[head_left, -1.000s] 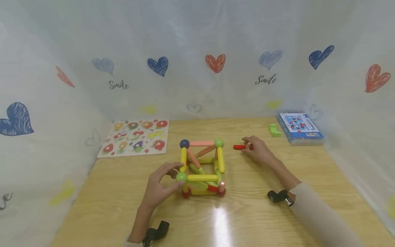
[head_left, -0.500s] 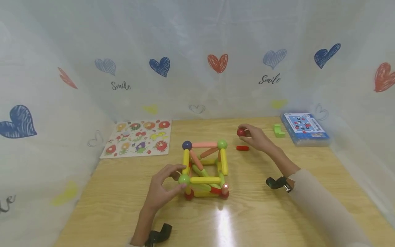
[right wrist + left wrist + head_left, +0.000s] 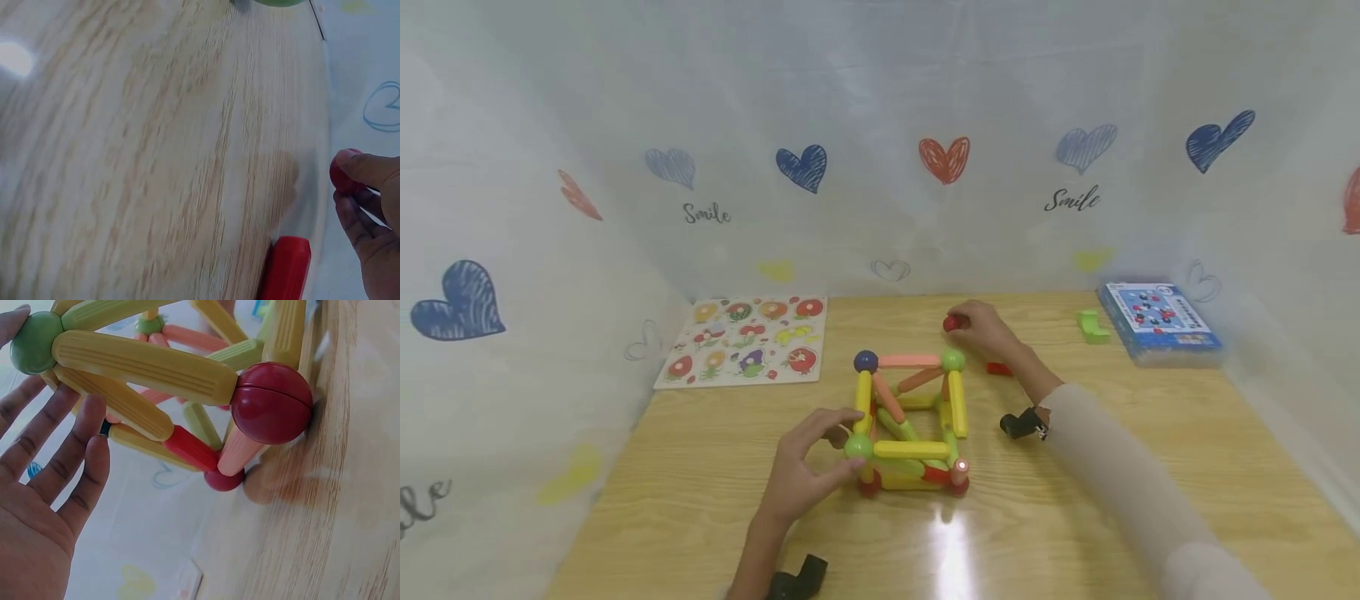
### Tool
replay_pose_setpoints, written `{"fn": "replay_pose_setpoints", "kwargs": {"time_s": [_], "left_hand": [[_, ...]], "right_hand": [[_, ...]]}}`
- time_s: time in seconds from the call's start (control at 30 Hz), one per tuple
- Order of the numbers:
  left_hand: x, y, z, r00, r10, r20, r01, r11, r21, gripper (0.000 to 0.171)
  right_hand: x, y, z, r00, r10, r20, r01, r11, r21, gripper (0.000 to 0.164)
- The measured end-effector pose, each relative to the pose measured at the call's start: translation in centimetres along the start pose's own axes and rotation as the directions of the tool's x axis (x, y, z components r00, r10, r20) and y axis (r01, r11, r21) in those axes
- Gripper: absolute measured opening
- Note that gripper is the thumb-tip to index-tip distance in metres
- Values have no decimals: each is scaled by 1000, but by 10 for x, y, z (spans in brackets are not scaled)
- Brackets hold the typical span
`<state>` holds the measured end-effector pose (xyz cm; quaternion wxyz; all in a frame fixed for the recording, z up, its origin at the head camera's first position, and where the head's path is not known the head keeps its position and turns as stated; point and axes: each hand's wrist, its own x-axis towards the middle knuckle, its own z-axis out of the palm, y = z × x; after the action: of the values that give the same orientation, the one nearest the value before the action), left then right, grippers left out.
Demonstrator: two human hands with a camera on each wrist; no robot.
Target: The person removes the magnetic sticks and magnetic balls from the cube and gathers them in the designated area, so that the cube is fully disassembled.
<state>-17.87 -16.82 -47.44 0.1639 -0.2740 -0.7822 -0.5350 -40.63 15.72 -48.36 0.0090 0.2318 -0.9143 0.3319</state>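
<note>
A cube-like frame of magnetic building sticks and balls stands on the wooden table; a yellow stick (image 3: 912,450) runs along its upper front edge. At the frame's near left corner, my left hand (image 3: 800,477) holds the green ball (image 3: 37,342) between thumb and forefinger, the other fingers spread beside it. Behind the frame's far right corner, my right hand (image 3: 988,331) pinches a red ball (image 3: 342,175) between thumb and fingertips, above the tabletop. A short red stick (image 3: 287,270) lies on the table near that hand, partly hidden by the wrist in the head view.
At the back left lies a fruit picture board (image 3: 745,342). A blue toy box (image 3: 1161,325) sits at the back right, with a small light-green piece (image 3: 1092,327) beside it. A white curtain printed with hearts (image 3: 887,208) encloses the table's back and sides.
My right hand has lifted the red ball from beside the red stick and carried it left, behind the frame. My left hand keeps its place on the green ball.
</note>
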Motion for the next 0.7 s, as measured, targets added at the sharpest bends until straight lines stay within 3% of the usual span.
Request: {"fn": "replay_pose_setpoints", "kwargs": {"time_s": [0.23,0.43,0.7], "left_hand": [[-1,2,4,1000,-26,15,27,1000,-14,49],[-1,2,4,1000,-23,16,23,1000,-12,48],[2,3,-2,1000,-22,19,21,1000,7,49]], "right_hand": [[15,-1,11,998,44,-33,-43,999,30,34],[23,-1,16,997,79,17,-79,996,31,35],[30,-4,23,993,107,41,-110,992,67,55]]}}
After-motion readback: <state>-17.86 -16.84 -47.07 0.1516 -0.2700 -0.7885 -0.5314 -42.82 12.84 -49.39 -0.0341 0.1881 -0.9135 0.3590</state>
